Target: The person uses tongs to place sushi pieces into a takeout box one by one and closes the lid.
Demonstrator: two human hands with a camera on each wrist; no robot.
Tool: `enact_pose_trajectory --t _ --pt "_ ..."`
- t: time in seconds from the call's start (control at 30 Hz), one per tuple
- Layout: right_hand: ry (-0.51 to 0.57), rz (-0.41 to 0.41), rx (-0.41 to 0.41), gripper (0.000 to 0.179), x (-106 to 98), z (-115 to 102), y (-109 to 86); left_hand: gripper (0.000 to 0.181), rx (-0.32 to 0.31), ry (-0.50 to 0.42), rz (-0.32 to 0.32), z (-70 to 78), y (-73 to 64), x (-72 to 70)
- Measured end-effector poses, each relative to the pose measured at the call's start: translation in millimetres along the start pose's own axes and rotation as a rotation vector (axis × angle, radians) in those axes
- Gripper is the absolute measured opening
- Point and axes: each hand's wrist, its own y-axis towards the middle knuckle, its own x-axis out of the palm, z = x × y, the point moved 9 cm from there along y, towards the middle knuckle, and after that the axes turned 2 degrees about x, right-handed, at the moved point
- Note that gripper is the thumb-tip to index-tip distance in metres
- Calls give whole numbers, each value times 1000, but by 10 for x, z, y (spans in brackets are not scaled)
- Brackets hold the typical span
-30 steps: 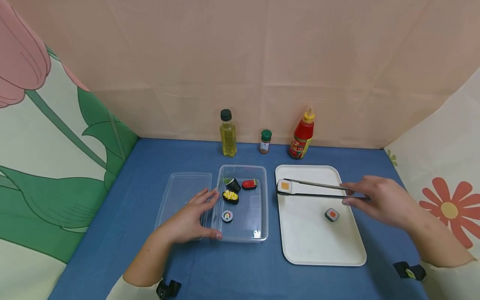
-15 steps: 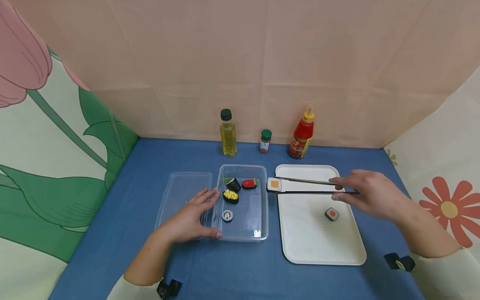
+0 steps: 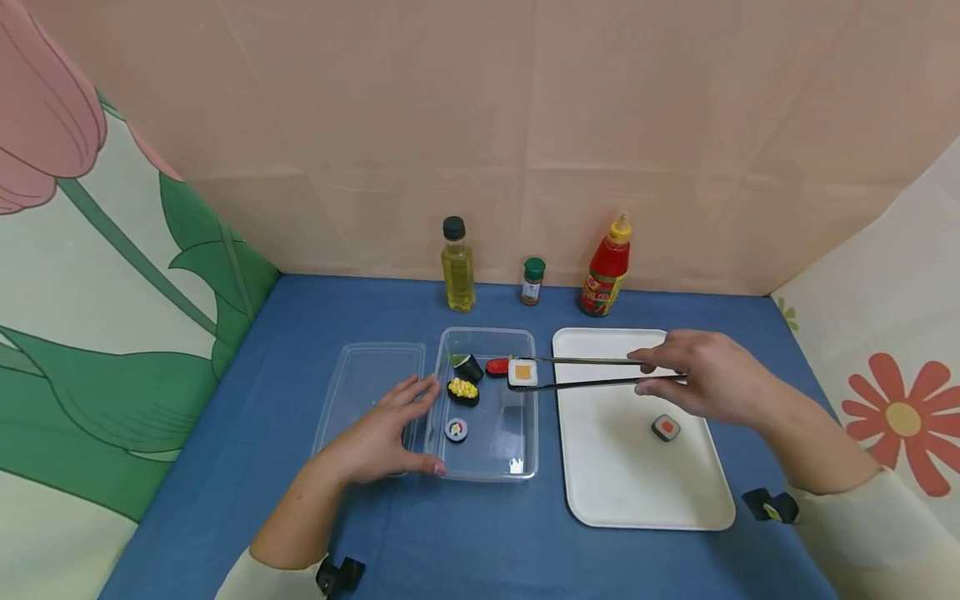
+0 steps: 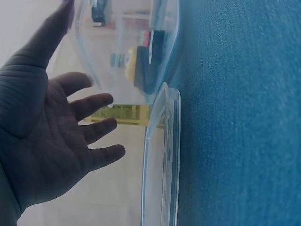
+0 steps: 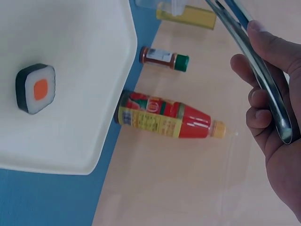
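My right hand (image 3: 701, 375) grips metal tongs (image 3: 592, 383), whose tips pinch a square white sushi roll (image 3: 522, 372) with a yellow-orange centre. That roll overlaps the right side of a clear plastic container (image 3: 487, 467) in the head view and partly covers a red-topped sushi piece (image 3: 497, 367). Also inside the container are a dark seaweed cone (image 3: 468, 369), a yellow-topped sushi (image 3: 463, 392) and a round roll (image 3: 456, 430). My left hand (image 3: 382, 437) is at the container's left side, fingers spread. On the white tray (image 3: 637, 492) lies one roll with an orange centre (image 3: 665, 427).
A clear lid (image 3: 360, 375) lies left of the container, partly behind my left hand. Along the back stand an oil bottle (image 3: 458, 271), a small green-capped spice jar (image 3: 532, 282) and a red sauce bottle (image 3: 604, 271). Blue cloth (image 3: 450, 542) covers the table.
My right hand has moved left with the tongs, carrying the square roll from above the tray's left edge to over the container's right side. My left hand has stayed in place.
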Motion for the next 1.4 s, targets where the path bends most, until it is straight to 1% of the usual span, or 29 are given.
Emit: enact_pose_trajectory --t 0.1,0.37,0.57,0.73,0.93,1.1,1.3,1.4 --pt "0 -27 -4 35 51 -18 55 115 -2 -1 -1 -3 4 7" --pt "-24 -109 43 39 177 0 214 115 -21 -14 -4 -37 17 18" --pt "-44 -169 39 37 277 -33 351 116 -15 -28 4 -26 6 15" --pt "-44 -241 62 36 374 -40 465 116 -8 -30 9 -12 -1 10" --pt "-47 -306 103 36 424 -39 616 115 -4 -34 3 10 -4 2" --pt "-72 -358 135 38 461 -53 716 115 -1 -28 -3 13 -5 3" --pt "-112 -415 147 38 514 -102 842 115 2 -24 -2 10 -1 0" --pt "-132 -437 140 38 533 -146 904 114 1 -22 -4 6 -1 1"
